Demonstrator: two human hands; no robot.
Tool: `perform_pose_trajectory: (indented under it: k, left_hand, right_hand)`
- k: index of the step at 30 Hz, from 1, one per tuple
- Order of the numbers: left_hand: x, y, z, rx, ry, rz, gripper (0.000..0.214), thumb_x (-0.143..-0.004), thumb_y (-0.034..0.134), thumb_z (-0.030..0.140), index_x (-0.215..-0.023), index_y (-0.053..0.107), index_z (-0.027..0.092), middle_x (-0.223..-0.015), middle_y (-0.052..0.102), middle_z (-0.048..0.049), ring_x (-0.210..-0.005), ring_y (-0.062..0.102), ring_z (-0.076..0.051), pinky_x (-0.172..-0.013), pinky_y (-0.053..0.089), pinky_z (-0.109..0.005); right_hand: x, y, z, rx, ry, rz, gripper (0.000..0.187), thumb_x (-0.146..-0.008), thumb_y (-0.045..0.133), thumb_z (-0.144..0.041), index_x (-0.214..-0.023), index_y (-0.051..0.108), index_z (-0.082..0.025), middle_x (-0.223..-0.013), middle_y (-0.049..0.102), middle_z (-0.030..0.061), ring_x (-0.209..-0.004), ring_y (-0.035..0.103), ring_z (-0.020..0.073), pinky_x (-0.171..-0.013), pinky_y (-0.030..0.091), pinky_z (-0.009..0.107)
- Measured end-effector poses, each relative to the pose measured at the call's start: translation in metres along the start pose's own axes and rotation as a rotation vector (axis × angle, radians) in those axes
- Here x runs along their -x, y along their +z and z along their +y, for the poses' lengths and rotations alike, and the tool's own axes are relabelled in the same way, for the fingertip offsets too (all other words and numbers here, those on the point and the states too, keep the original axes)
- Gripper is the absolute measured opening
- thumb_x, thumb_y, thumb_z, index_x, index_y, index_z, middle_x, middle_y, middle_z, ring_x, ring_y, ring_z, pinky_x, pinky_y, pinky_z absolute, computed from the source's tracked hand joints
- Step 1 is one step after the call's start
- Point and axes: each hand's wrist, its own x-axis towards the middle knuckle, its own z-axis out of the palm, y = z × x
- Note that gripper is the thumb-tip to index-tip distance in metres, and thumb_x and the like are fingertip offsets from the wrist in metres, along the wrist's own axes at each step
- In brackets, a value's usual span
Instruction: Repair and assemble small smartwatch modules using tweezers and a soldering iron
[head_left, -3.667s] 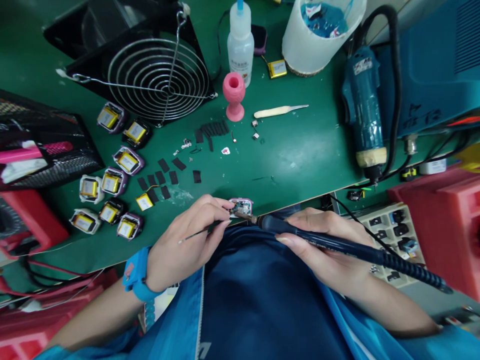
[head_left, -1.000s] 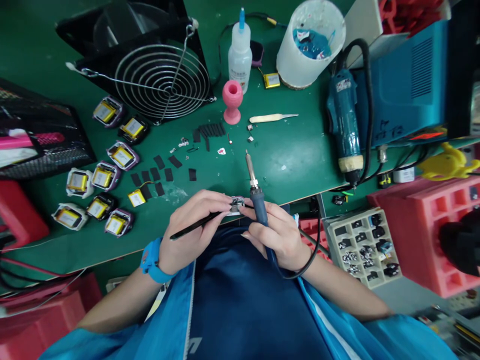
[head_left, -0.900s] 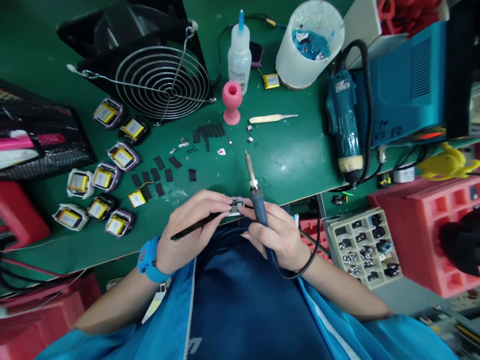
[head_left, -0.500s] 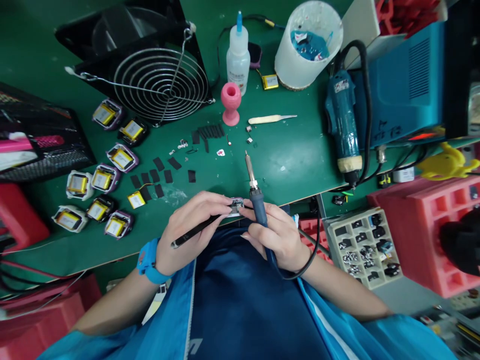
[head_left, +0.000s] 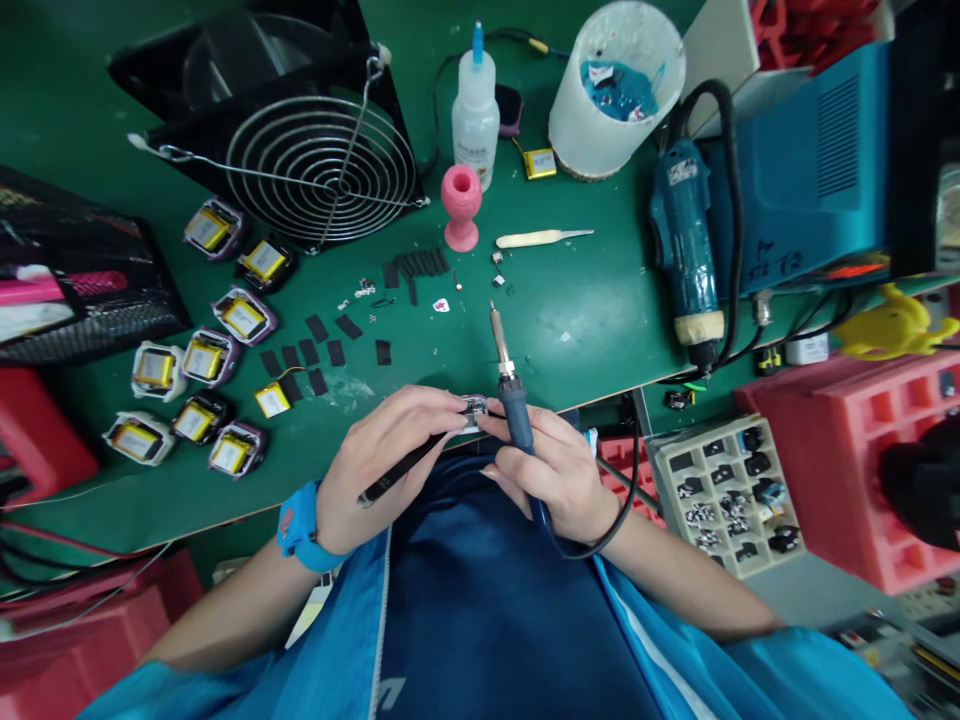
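Both my hands meet at the bench's front edge around a small open watch-like casing (head_left: pixel 474 408) with bare parts inside, mostly covered by my fingers. My left hand (head_left: pixel 379 445) is closed, holding black tweezers (head_left: pixel 401 470) slanting down to the left, and its fingertips pinch the casing's left side. In my right hand (head_left: pixel 566 475) is a soldering iron (head_left: pixel 517 415), its metal tip pointing away over the bench, clear of the casing. Fingers of the right hand also press on the casing's right side. The tweezers' tips are hidden.
Several open casings with yellow batteries (head_left: pixel 244 318) lie left, near black pads (head_left: pixel 336 353). Behind are a fan (head_left: pixel 341 185), dropper bottle (head_left: pixel 475 120), pink holder (head_left: pixel 461 205), scalpel-like tool (head_left: pixel 541 238) and white tub (head_left: pixel 574 130). An electric screwdriver (head_left: pixel 686 240) and parts tray (head_left: pixel 667 480) are right.
The rear end of the tweezers has shifted slightly to the right along with my left hand. My right hand and the soldering iron are nearly still.
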Motion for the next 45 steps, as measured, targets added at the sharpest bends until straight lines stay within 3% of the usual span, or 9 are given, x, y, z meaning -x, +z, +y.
perform_pose_trajectory:
  k: [13,16,19,26,34,40,45]
  left_hand:
    - [0.004,0.008,0.004,0.115,-0.042,0.176,0.021,-0.091,0.068,0.003,-0.101,0.068,0.021,-0.104,0.076,-0.0025,-0.104,0.075,-0.019,-0.096,0.063,-0.038]
    - [0.009,0.009,0.01,0.041,-0.03,0.212,0.022,-0.09,0.07,0.004,-0.102,0.068,0.022,-0.102,0.077,-0.0015,-0.097,0.075,-0.017,-0.088,0.063,-0.034]
    - [0.013,0.015,0.013,0.011,-0.107,0.254,0.02,-0.09,0.071,0.007,-0.101,0.068,0.023,-0.1,0.077,-0.0008,-0.093,0.075,-0.016,-0.082,0.063,-0.031]
    - [0.02,0.035,0.005,0.089,-0.168,0.4,0.023,-0.09,0.069,0.005,-0.103,0.066,0.023,-0.1,0.076,0.0,-0.101,0.074,-0.018,-0.103,0.062,-0.046]
    - [0.016,0.037,0.012,0.009,-0.173,0.402,0.019,-0.091,0.071,0.008,-0.103,0.066,0.022,-0.099,0.076,0.0,-0.105,0.075,-0.018,-0.098,0.064,-0.038]
    - [0.015,0.037,0.013,-0.016,-0.207,0.391,0.017,-0.092,0.07,0.01,-0.104,0.065,0.022,-0.102,0.076,-0.0014,-0.104,0.074,-0.018,-0.097,0.064,-0.039]
    - [0.015,0.037,0.013,0.003,-0.21,0.387,0.018,-0.092,0.069,0.008,-0.104,0.065,0.021,-0.103,0.076,-0.0014,-0.104,0.074,-0.017,-0.098,0.064,-0.039]
  right_hand:
    - [-0.001,0.002,-0.002,0.001,-0.005,0.009,0.007,-0.095,0.068,-0.017,-0.091,0.063,-0.018,-0.108,0.08,0.0159,-0.116,0.073,0.0291,-0.092,0.066,0.044]
    - [-0.001,0.001,-0.003,0.006,0.001,-0.002,0.007,-0.097,0.067,-0.018,-0.091,0.063,-0.018,-0.109,0.08,0.0153,-0.118,0.073,0.0284,-0.093,0.066,0.044]
    - [-0.002,0.0,-0.004,-0.006,-0.005,-0.008,0.007,-0.096,0.068,-0.016,-0.09,0.063,-0.017,-0.11,0.079,0.0174,-0.119,0.072,0.03,-0.095,0.065,0.046]
    - [0.001,0.003,-0.005,-0.003,-0.009,-0.009,0.007,-0.095,0.068,-0.015,-0.09,0.063,-0.017,-0.112,0.079,0.0177,-0.123,0.07,0.0304,-0.095,0.065,0.046]
    - [0.002,0.003,-0.005,-0.011,0.0,-0.009,0.008,-0.092,0.069,-0.011,-0.092,0.064,-0.018,-0.117,0.078,0.0166,-0.127,0.068,0.0298,-0.097,0.064,0.047]
    - [0.0,0.003,-0.006,-0.006,-0.018,0.009,0.007,-0.091,0.071,-0.012,-0.09,0.065,-0.016,-0.111,0.079,0.0197,-0.121,0.071,0.0312,-0.095,0.065,0.045]
    - [-0.001,0.002,-0.005,0.001,-0.009,0.003,0.006,-0.093,0.07,-0.015,-0.091,0.065,-0.018,-0.112,0.079,0.016,-0.12,0.071,0.0286,-0.094,0.066,0.044]
